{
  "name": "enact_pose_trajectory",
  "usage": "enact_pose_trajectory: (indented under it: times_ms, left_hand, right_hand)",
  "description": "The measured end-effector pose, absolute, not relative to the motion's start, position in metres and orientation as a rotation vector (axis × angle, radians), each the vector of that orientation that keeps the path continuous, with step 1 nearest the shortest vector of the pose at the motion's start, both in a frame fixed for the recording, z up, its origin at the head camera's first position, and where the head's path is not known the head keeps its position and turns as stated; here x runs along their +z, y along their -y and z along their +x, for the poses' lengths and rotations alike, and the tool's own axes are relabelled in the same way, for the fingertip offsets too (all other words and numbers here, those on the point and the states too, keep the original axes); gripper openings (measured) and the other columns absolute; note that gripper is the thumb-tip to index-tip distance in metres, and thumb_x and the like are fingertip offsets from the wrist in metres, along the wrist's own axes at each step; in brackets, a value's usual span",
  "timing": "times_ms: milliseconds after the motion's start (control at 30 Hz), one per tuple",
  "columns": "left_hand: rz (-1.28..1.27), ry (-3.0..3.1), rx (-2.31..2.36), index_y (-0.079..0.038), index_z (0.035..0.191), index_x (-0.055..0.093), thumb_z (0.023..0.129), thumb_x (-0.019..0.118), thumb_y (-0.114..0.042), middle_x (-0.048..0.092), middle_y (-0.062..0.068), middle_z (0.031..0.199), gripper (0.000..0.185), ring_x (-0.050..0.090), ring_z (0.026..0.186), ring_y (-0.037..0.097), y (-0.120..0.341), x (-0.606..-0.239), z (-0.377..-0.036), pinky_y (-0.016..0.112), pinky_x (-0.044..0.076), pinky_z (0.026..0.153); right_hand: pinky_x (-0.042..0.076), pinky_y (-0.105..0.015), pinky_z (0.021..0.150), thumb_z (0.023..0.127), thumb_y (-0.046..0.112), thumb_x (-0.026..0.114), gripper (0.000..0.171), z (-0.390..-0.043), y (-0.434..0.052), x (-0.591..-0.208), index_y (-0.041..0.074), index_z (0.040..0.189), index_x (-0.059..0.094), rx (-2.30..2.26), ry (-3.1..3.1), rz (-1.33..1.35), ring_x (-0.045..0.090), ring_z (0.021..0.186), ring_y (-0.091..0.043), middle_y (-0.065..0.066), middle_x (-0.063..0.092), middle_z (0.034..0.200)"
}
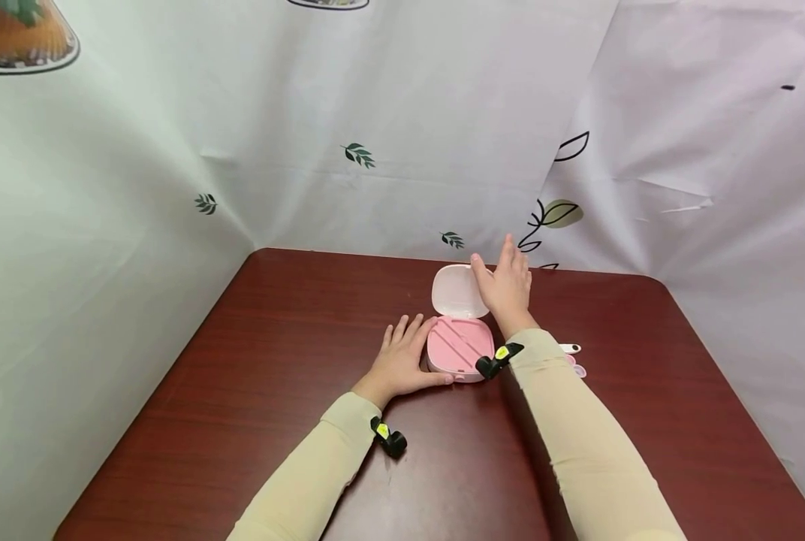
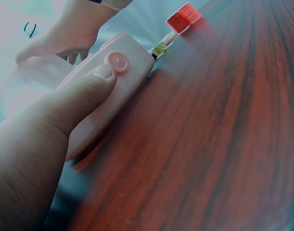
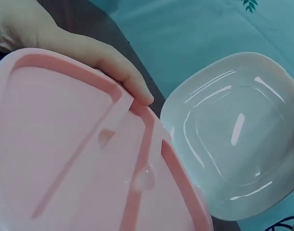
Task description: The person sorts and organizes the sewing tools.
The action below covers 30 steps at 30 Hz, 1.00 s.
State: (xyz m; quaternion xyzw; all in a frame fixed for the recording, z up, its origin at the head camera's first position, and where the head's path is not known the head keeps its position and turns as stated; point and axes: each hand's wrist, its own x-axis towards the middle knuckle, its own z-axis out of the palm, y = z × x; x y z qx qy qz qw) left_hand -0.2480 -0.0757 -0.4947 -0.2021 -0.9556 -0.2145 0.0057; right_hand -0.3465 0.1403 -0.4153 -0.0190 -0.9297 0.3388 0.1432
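A pink lunch box (image 1: 458, 347) with a translucent white lid (image 1: 458, 291) stands on the table, the lid tipped back at its far side. My left hand (image 1: 402, 361) holds the box from the left. Its thumb lies at the front by a round pink button (image 2: 117, 61), while the fingers reach along the left side to the back corner. With fingers straight, my right hand (image 1: 507, 289) is at the right edge of the lid and overlaps it. Inside the box is a pink insert (image 3: 70, 110) with slanting grooves, seen close up in the right wrist view.
Right of the box, partly hidden by my right forearm, lie a white handle (image 1: 570, 349) and small pink and purple round pieces (image 1: 580, 371). The left wrist view has a red block (image 2: 183, 19) beyond the box. A white printed curtain (image 1: 402, 188) hangs behind the brown table (image 1: 274, 338).
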Motion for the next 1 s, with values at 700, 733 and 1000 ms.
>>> enact_pose_trajectory:
  times_ms: [700,733,1000]
  left_hand:
    - [-0.617,3.000,-0.681,-0.030,0.162,0.019,0.072,0.065,-0.083,0.024,0.010,0.166,0.114,0.010,0.155,0.034,0.075,-0.491,-0.245,0.058,0.005,0.121]
    - [-0.616,2.996,-0.683,-0.030,0.162,0.019,0.072,0.065,-0.083,0.024,0.010,0.166,0.114,0.010,0.155,0.034,0.075,-0.492,-0.245,0.058,0.005,0.121]
    - [-0.617,2.997,-0.674,-0.030,0.162,0.018,0.071,0.064,-0.084,0.025,0.010,0.166,0.116,0.010,0.155,0.032,0.076,-0.494,-0.247,0.057,0.005,0.121]
  right_hand:
    - [0.004,-0.061,0.120,0.094,0.079,0.027,0.099,-0.357,-0.138,-0.419,0.015,0.164,-0.002,0.977,2.782,-0.235,0.007,0.152,-0.048,-0.030,0.015,0.163]
    - [0.003,-0.060,0.121,0.094,0.079,0.028,0.100,-0.357,-0.139,-0.420,0.014,0.164,-0.002,0.992,2.770,-0.224,0.006,0.152,-0.047,-0.029,0.015,0.164]
    - [0.017,-0.056,0.121,0.096,0.074,0.035,0.100,-0.331,-0.154,-0.432,0.013,0.163,-0.008,1.306,2.677,-0.102,0.016,0.152,-0.039,-0.021,0.011,0.167]
